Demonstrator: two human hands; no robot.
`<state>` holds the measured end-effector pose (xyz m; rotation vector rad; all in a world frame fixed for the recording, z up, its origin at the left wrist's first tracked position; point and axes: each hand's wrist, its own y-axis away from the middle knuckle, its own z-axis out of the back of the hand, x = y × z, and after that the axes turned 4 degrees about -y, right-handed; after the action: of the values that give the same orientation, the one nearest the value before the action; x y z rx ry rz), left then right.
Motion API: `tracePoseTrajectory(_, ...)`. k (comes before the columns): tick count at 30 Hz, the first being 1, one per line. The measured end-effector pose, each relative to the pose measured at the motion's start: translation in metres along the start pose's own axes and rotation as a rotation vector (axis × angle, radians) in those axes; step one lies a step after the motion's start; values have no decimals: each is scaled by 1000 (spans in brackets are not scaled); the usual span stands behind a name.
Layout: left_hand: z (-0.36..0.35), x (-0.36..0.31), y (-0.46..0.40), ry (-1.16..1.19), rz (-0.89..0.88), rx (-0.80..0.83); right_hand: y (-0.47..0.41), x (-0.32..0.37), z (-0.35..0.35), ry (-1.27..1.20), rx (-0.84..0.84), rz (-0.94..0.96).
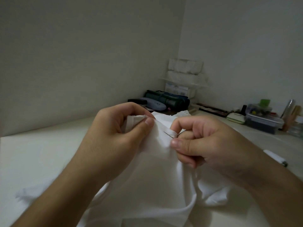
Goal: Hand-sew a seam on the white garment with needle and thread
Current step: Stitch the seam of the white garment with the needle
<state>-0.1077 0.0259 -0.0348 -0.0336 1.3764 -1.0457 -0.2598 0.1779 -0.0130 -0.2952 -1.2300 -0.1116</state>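
The white garment (152, 174) is lifted off the pale table between both hands and drapes down toward me. My left hand (114, 136) pinches a folded edge of it between thumb and fingers. My right hand (205, 141) pinches the fabric fold just to the right, with its thumb and forefinger on either side. A thin needle (168, 134) pokes through that fold, its tip pointing up and left. The needle's rear end is hidden behind my right fingers. I cannot make out the thread.
A white pen-like object (275, 158) lies on the table (41, 153) to the right. Along the back wall sit a dark green rolled bag (167, 99), a grey glasses case (154, 104), a white rack (185, 76) and clear plastic boxes (262, 120).
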Motion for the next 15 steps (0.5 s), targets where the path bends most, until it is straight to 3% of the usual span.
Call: tracePoseTrajectory(15,0,-2,2,34,6,0,1,4,-2,29,-30,-40)
